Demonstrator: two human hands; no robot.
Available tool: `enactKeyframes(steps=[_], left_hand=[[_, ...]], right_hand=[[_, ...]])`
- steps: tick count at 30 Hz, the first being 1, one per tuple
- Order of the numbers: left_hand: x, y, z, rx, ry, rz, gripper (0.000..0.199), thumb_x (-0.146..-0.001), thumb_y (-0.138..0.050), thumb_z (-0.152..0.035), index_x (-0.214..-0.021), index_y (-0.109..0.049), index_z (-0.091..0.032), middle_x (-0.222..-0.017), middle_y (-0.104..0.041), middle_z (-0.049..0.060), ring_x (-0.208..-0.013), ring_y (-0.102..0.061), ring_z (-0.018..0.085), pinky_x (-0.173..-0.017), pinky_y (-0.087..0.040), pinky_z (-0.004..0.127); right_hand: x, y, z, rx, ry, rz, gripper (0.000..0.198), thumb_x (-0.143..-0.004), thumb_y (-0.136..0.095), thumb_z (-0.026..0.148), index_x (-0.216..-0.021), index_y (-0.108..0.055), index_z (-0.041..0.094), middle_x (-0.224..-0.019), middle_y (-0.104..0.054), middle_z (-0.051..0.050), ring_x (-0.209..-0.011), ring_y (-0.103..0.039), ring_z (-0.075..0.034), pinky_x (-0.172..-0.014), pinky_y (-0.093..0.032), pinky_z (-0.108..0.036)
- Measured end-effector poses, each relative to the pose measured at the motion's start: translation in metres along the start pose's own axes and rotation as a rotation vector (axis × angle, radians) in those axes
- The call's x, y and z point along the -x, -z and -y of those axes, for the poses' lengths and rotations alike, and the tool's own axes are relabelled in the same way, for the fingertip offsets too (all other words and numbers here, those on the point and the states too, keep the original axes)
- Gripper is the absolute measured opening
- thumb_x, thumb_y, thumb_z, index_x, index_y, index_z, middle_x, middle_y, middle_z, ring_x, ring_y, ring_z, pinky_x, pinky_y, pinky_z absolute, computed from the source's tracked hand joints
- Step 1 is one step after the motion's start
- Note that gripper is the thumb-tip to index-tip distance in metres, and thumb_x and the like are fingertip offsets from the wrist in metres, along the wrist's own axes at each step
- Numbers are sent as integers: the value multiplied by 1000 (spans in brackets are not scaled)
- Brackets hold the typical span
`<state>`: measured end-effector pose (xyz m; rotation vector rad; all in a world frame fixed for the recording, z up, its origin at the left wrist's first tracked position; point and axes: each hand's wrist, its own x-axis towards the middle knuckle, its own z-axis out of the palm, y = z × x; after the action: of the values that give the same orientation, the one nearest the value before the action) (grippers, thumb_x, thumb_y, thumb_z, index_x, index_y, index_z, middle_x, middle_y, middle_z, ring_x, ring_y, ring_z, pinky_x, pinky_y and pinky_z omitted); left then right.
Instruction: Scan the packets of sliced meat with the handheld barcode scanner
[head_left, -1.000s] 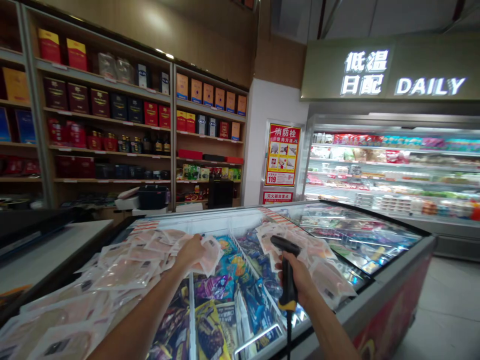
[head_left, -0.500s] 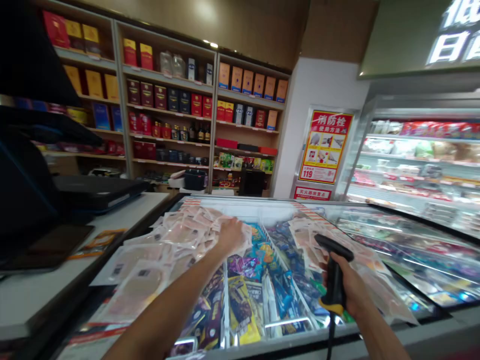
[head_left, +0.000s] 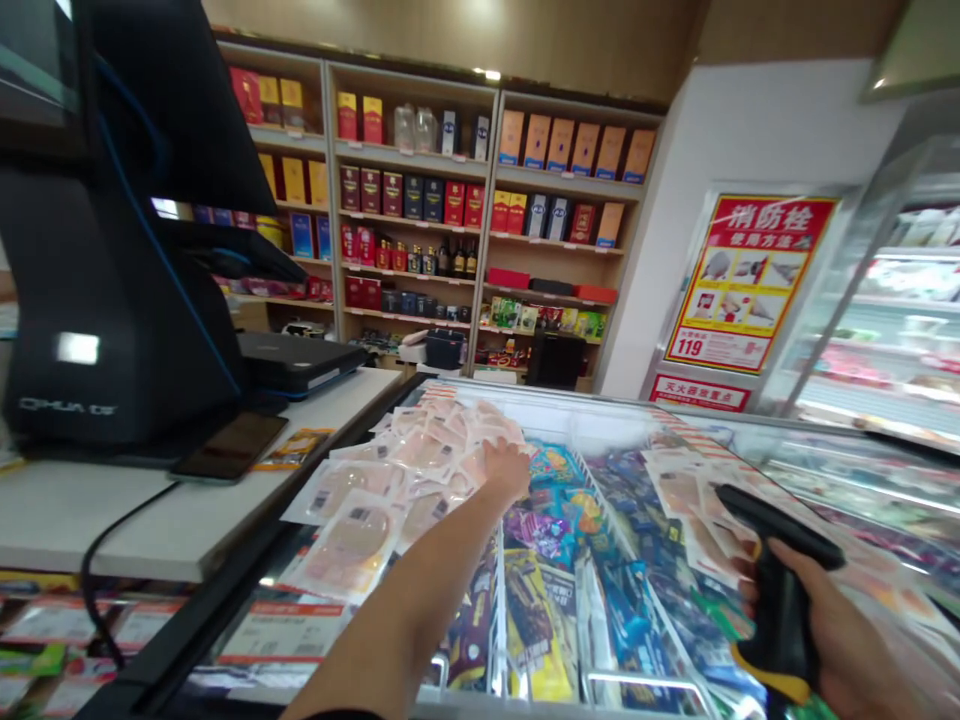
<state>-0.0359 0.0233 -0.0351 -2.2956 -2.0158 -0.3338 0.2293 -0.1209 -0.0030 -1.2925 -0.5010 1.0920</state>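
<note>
My right hand is wrapped round the handle of a black and yellow barcode scanner, its head pointing left. My left hand is at the right side of a spread pile of flat clear packets, fingers curled on a packet whose pale edge shows beside them. The fingertips are partly hidden. Similar packets lie behind the scanner on the right. Under both heaps is the glass top of a chest freezer, with colourful ice-cream wrappers in wire baskets inside.
On the left counter stand a black checkout terminal, a phone and an orange packet. Shelves of boxed goods line the back wall. A red and yellow fire-hydrant poster hangs beside them.
The view has turned left, bringing more of the terminal and counter into sight. My left hand stays at the packets' right side. My right hand still holds the scanner, now lower right in view.
</note>
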Motion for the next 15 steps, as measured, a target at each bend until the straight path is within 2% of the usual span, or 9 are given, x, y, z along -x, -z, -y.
enactKeyframes(steps=[3, 6, 9, 15], left_hand=[[-3, 5, 2, -21, 19, 14, 33, -72, -36, -16, -98, -57, -16, -111, -50, 15, -112, -29, 33, -88, -11, 57], [-7, 9, -20, -13, -52, -75, 34, -72, -37, -16, -101, -54, -17, -113, -48, 14, -113, -29, 31, -90, -13, 54], [-12, 12, -60, 87, -154, -110, 33, -70, -42, -22, -102, -51, -20, -113, -48, 10, -109, -35, 26, -89, -24, 46], [-22, 1, -157, 420, -288, 100, 43, -67, -47, -38, -105, -48, -18, -106, -55, 9, -100, -48, 22, -79, -37, 30]], right_hand=[[2, 5, 5, -44, 16, 9, 17, -59, -59, 26, -73, -54, 17, -55, -59, -1, -37, -49, -10, -34, -42, -22], [2, 13, 10, -77, 55, 9, 21, -58, -60, 29, -74, -53, 17, -54, -58, 0, -37, -49, -9, -34, -41, -20], [-1, 25, 14, -93, 100, -29, 24, -58, -60, 31, -74, -52, 15, -51, -57, 1, -37, -48, -9, -34, -41, -20], [-11, 52, 17, -97, 142, -86, 27, -59, -59, 34, -76, -51, 15, -52, -57, 0, -38, -48, -9, -35, -41, -21]])
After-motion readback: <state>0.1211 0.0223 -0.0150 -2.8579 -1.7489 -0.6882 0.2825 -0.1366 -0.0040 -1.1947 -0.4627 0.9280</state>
